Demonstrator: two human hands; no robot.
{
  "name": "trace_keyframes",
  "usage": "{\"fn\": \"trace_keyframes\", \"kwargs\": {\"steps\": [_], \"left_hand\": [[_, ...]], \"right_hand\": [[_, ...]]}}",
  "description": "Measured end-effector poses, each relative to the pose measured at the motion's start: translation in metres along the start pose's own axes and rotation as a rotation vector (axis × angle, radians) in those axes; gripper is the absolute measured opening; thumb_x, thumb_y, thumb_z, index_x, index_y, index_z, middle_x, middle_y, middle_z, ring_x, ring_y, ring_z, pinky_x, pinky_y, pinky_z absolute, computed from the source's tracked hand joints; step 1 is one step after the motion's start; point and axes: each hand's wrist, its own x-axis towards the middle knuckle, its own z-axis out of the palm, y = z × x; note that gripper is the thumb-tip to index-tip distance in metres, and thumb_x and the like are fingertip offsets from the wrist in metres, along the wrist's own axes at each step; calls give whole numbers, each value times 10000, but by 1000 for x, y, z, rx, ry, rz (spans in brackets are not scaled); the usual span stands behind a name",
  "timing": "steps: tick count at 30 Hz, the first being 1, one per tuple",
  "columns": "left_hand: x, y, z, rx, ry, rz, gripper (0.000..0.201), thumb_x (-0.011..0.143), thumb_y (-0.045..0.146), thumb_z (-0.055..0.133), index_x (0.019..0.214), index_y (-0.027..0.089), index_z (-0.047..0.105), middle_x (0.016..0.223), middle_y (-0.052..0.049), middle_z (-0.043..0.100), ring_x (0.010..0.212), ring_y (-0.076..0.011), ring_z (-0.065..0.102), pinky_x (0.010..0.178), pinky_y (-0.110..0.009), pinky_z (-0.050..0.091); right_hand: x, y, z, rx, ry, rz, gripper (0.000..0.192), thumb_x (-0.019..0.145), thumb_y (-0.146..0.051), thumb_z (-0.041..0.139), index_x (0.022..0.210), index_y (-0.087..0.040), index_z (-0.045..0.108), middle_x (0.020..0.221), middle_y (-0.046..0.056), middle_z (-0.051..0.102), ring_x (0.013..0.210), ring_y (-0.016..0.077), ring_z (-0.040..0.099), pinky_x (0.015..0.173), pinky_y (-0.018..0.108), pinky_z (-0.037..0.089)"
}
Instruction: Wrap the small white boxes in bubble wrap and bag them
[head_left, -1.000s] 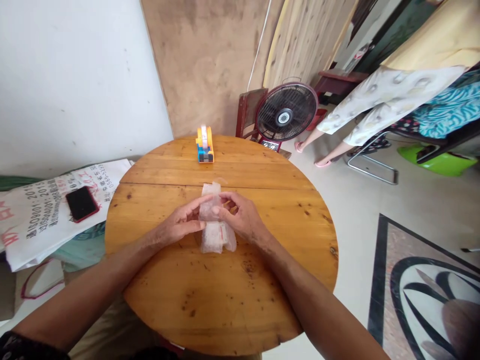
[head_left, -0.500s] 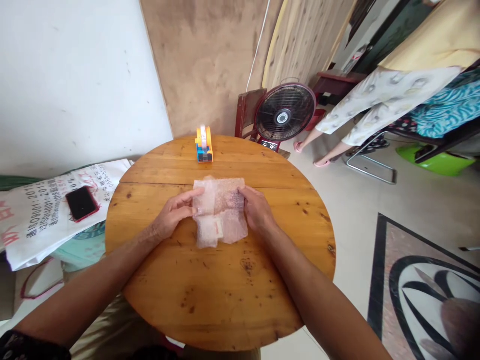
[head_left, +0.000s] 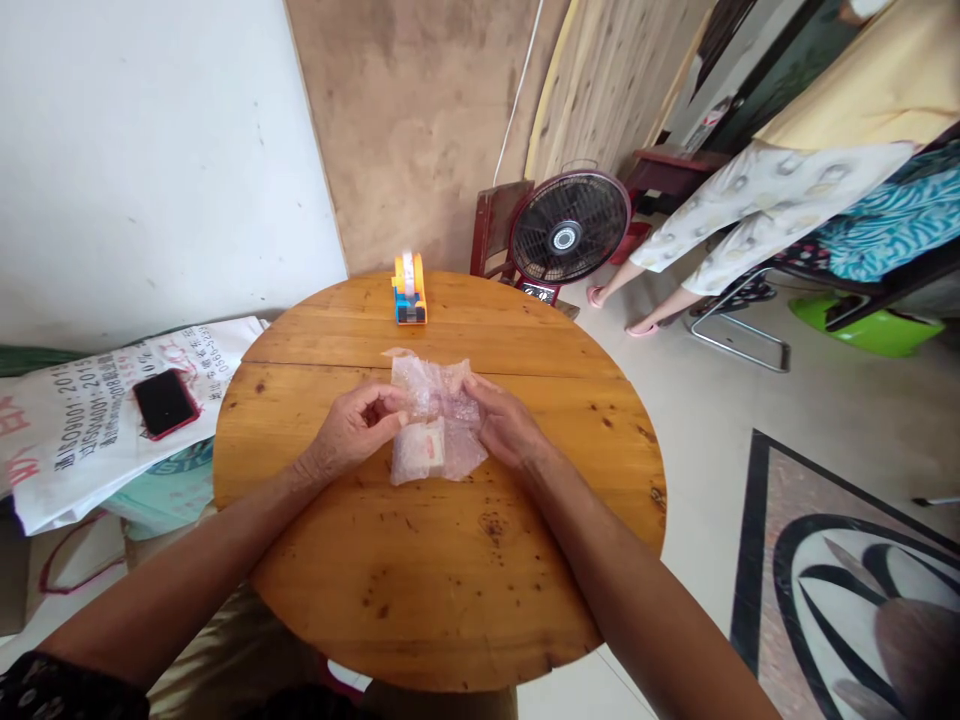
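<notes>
Both hands pinched the bubble wrap (head_left: 439, 420) on the table (head_left: 450, 580): left hand (head_left: 352, 432) with curled fingers, right hand (head_left: 504, 425) flatter. The pale packet (head_left: 426, 447) inside was blurred.

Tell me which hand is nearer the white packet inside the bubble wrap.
The left hand. Its fingertips pinch the bubble wrap just beside the white packet, while the right hand holds the wrap's opposite edge, farther from the packet.
</notes>
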Motion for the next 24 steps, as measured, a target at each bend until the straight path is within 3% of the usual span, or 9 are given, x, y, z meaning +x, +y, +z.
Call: {"fn": "trace_keyframes", "kwargs": {"steps": [3,8,14,19,24], "left_hand": [[2,0,1,-36,3,-39,301,703,367,768,909,176,657,762,6,565,641,-116,510,586,-232,407],[3,0,1,-48,-29,-68,338,639,379,817,769,181,575,679,26,540,583,-106,466,546,-224,369],[1,2,1,-83,-29,-64,229,731,367,748,804,168,658,744,-16,645,742,-176,586,710,-288,462],[7,4,-5,-181,45,-120,169,751,310,686,681,157,692,670,-7,652,650,-146,561,670,-271,450],[17,-1,-13,-533,251,-397,133,608,257,701,655,164,618,618,19,610,557,-124,542,552,-242,441]], "right_hand": [[-5,-2,6,-73,-119,24,288,740,-459,724,838,-197,656,867,42,721,763,195,664,760,318,514],[-11,-4,14,-218,-141,83,454,738,-552,689,1027,-203,665,1010,73,736,878,234,683,820,360,532],[-12,-1,17,-200,-197,80,419,738,-526,716,1014,-215,670,949,48,738,884,223,691,808,349,535],[-1,4,10,-223,27,-53,392,760,-568,657,910,-209,612,902,57,719,820,212,678,787,350,536],[13,7,-11,-329,303,-171,351,785,-571,588,777,-225,527,739,28,649,646,173,618,625,303,519]]}}
